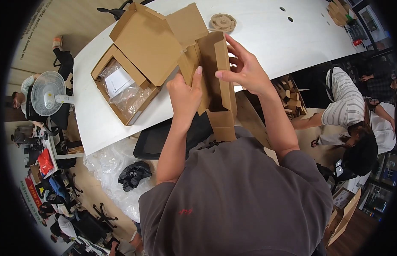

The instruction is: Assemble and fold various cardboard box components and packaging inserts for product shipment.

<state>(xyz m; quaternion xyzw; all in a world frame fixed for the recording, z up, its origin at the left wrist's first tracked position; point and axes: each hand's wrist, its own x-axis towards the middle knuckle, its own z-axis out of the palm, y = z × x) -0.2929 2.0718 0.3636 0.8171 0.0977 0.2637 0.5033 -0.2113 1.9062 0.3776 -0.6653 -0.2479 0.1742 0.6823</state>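
Nearest, the grey-shirted person's left hand (184, 94) and right hand (245, 70) clamped a narrow brown cardboard box (215, 81) – mid-fold, above the white surface (266, 38) – beside a larger open carton (134, 59); flaps likely needed tucking.

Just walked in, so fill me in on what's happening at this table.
A person holds a small brown cardboard box up in front of them, left hand gripping one side, right hand on a flap. An open cardboard carton with a plastic bag inside lies on the white table, a round cardboard disc beyond. Another person crouches at right.
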